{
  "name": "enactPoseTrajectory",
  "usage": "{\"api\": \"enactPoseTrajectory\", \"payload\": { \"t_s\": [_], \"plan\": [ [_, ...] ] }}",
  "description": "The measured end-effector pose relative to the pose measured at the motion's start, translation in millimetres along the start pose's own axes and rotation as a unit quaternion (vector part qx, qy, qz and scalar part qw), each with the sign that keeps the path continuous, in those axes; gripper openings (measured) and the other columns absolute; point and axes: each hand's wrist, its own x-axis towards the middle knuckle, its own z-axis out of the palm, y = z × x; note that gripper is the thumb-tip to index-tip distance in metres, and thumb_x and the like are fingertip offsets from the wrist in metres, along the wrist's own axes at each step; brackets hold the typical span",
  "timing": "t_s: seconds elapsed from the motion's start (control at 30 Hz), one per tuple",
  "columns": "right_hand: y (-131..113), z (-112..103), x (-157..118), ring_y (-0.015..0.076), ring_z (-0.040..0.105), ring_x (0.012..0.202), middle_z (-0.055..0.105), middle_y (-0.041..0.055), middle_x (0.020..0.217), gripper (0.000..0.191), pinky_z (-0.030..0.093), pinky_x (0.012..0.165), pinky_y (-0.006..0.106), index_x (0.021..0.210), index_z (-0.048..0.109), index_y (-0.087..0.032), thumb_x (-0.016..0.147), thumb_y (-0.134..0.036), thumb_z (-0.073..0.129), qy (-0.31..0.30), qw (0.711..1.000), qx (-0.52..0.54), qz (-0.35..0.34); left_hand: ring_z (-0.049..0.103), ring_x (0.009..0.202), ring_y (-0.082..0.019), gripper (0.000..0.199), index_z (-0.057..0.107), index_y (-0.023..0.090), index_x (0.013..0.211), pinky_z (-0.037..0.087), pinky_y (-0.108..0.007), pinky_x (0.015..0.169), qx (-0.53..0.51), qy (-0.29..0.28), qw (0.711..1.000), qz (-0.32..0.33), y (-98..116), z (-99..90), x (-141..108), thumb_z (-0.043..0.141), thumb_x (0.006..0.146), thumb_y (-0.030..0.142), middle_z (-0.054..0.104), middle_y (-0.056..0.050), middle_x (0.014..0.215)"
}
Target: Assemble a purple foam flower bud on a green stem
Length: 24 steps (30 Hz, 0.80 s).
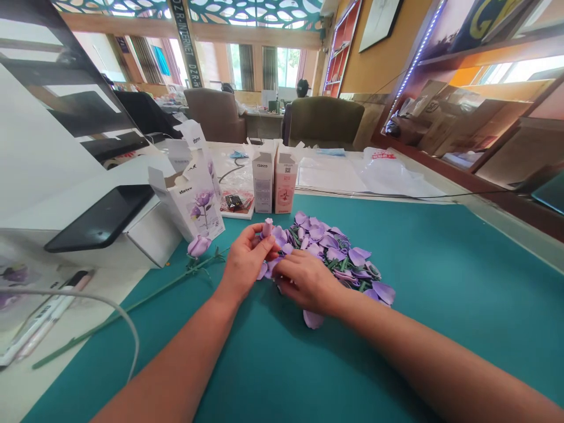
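Observation:
My left hand (244, 262) pinches a small lilac flower bud (267, 227) upright between thumb and fingertips. My right hand (306, 282) lies at the near edge of a heap of lilac artificial petals and green parts (335, 254), its fingers reaching toward the bud. Whether those fingers grip a petal is hidden. To the left of my left hand, an assembled lilac rose on a long green stem (199, 246) lies on the mat. The hands are close together but apart from the rose.
The heap lies on a teal cutting mat (396, 294). Beyond it stand an open flower-kit box (194, 200) and white and pink cartons (273, 182). A black tablet (101, 217) rests on a white box at left, with pens and a grey cable nearby. A white plastic bag lies behind.

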Motion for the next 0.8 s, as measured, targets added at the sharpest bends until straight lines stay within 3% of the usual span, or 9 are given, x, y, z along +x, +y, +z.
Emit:
{"api": "enactPoseTrajectory", "payload": {
  "t_s": [0.1,0.23,0.43,0.6,0.8],
  "plan": [
    [1,-24,-8,0.0139,0.054,0.067,0.063,0.0007,0.074,0.009,0.04,0.063,0.025,0.081,0.058,-0.02,0.08,-0.011,0.056,0.041,0.99,0.088,0.099,0.064,0.062,-0.014,0.042,0.061,0.017,0.1,0.054,-0.029,0.066,-0.005,-0.035,0.999,-0.029,0,2.2,-3,0.076,0.067,0.039,0.068,0.001,0.068],
    [3,-49,-19,0.0114,0.053,0.06,0.063,-0.0014,0.068,0.01,0.039,0.057,0.022,0.078,0.059,-0.02,0.086,-0.025,0.056,0.087,0.967,0.134,0.197,0.064,0.062,-0.014,0.05,0.064,0.017,0.107,0.054,-0.03,0.067,-0.017,-0.061,0.997,-0.054,-2,6.1,-6,0.078,0.066,0.041,0.068,0.001,0.07],
    [11,-57,-26,0.0124,0.056,0.063,0.066,0.0003,0.071,0.015,0.04,0.06,0.023,0.084,0.067,-0.02,0.09,-0.029,0.057,0.106,0.966,0.13,0.196,0.067,0.068,-0.016,0.051,0.065,0.017,0.11,0.054,-0.035,0.074,-0.016,-0.093,0.991,-0.096,-4,13.4,-11,0.08,0.066,0.038,0.071,-0.001,0.074],
    [10,-60,-24,0.0125,0.056,0.064,0.063,0.0004,0.068,0.013,0.041,0.059,0.023,0.077,0.069,-0.019,0.087,-0.024,0.062,0.115,0.97,0.11,0.184,0.069,0.073,-0.019,0.054,0.06,0.016,0.118,0.052,-0.035,0.075,-0.015,-0.135,0.982,-0.128,-4,15.0,-16,0.076,0.071,0.036,0.075,-0.006,0.082],
    [7,-61,-24,0.0149,0.061,0.074,0.068,0.0044,0.078,0.022,0.046,0.067,0.025,0.09,0.071,-0.019,0.095,-0.025,0.051,0.094,0.978,0.093,0.16,0.071,0.077,-0.02,0.051,0.06,0.017,0.121,0.052,-0.034,0.077,-0.035,-0.163,0.975,-0.145,-7,13.2,-15,0.069,0.077,0.041,0.075,-0.008,0.089]
  ]
}}
